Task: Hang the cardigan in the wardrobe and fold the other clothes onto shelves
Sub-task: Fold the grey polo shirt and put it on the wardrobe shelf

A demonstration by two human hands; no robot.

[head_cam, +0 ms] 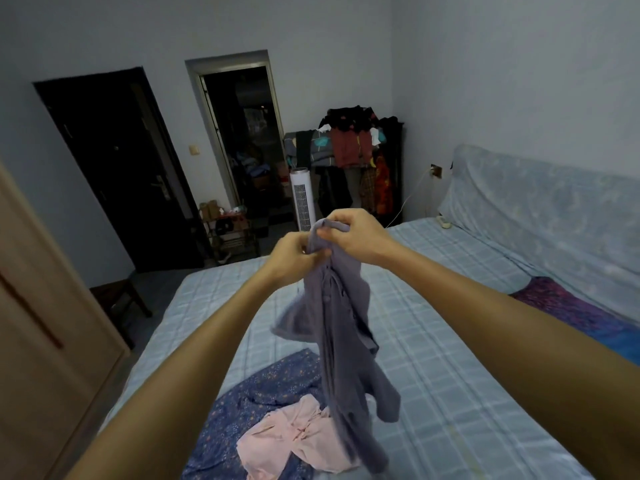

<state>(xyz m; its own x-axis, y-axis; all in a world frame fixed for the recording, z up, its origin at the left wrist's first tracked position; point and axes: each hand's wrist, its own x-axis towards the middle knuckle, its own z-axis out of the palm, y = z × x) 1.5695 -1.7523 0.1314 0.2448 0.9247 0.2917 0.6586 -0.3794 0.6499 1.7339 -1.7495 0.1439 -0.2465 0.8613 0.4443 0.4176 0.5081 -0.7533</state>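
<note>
A grey-purple buttoned cardigan (341, 327) hangs in the air above the bed, bunched and trailing down. My left hand (294, 256) pinches its upper edge, and my right hand (353, 233) pinches the collar just above and to the right. Below it on the bed lie a blue floral garment (256, 400) and a pink garment (294, 441) on top of it. A light wooden wardrobe (41, 341) stands at the left edge with its door shut.
The bed (450, 341) has a pale blue checked sheet. A purple and blue cloth (571, 313) lies at its right side below a covered headboard (554, 209). A white tower fan (303, 199), a loaded clothes rack (356, 157) and a dark stool (121, 299) stand beyond.
</note>
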